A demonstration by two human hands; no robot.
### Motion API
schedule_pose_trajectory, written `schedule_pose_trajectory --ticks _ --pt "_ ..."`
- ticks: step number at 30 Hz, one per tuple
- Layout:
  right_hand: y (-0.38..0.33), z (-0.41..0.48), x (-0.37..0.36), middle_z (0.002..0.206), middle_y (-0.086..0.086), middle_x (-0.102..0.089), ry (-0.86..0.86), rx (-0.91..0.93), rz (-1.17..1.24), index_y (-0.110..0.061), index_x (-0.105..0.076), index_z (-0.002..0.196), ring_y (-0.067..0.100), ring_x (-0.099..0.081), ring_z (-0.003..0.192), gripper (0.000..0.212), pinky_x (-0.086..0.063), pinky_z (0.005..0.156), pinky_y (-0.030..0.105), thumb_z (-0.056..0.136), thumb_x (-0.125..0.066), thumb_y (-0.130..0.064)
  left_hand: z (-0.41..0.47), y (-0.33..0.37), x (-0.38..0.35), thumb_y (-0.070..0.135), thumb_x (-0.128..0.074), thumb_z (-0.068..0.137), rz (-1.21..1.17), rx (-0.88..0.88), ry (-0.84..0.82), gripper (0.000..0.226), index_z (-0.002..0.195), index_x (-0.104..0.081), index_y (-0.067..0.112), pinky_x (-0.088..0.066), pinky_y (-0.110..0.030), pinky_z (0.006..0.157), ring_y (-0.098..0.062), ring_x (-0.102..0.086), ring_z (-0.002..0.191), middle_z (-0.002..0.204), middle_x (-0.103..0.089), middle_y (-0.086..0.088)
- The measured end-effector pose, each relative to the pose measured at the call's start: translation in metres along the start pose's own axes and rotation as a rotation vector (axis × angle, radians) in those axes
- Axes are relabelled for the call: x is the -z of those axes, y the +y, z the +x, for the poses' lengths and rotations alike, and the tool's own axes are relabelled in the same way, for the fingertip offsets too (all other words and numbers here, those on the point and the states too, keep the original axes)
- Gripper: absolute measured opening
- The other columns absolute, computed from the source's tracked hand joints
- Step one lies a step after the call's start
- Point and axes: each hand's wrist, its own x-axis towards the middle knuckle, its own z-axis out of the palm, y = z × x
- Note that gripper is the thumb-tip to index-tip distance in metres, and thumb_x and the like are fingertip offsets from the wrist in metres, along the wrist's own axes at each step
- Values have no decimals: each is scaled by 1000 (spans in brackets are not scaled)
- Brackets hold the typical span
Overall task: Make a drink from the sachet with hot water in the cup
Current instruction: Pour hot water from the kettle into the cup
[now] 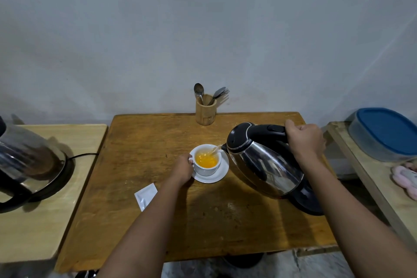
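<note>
The right hand grips the tilted kettle, pouring water into the white cup of orange drink on its saucer mid-desk. The left hand grasps the cup's handle; a sachet lies nearby.

Dim, soft indoor light is falling from above, leaving the grey wall dull and casting faint shadows. Glare is streaking along the steel kettle, while wide-angle distortion is bending the table edges and smearing the near-left second kettle.
</note>
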Motion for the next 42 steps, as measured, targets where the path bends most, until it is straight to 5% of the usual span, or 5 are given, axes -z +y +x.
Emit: schedule_pose_trajectory --ticks 16,30,42 --pt "1 0 0 40 0 -29 7 18 11 -15 -32 37 21 -27 40 48 -27 50 29 79 -52 -27 -5 7 -10 6 -40 93 -33 40 126 30 115 -59 0 -41 -33 78 -34 -58 106 118 -62 -21" --pt "4 1 -2 42 1 -28 -5 -10 32 -14 -32 39 20 -27 41 48 -25 49 29 80 -52 -27 -3 -1 -4 10 -41 94 -26 21 95 29 115 -57 0 -46 -39 88 -35 -57 109 120 -61 -22" --pt "-6 -2 -5 40 1 -26 -21 22 31 -14 -30 37 20 -24 39 49 -22 46 26 79 -53 -22 2 -2 -3 8 -41 94 -10 5 94 27 112 -61 3 -41 -32 80 -32 -57 105 117 -63 -20"
